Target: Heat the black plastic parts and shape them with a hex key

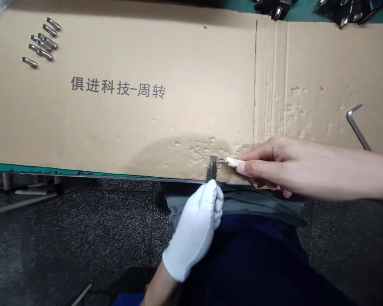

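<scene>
My left hand, in a white glove, pinches the lower end of a small dark metal part. The part points upward over the cardboard sheet's front edge, and its shiny top end faces away from me. Bare-skinned, my right hand is closed around a small tool with a cream-coloured handle. A thin metal tip sticks out of that handle toward the left, just right of the part's top end. Whether the tip touches the part I cannot tell.
The cardboard sheet covers the green table and carries printed characters and dents. Several small curved metal pieces lie at its upper left. A hex key rests right, beyond my right hand. Black parts stand along the back edge.
</scene>
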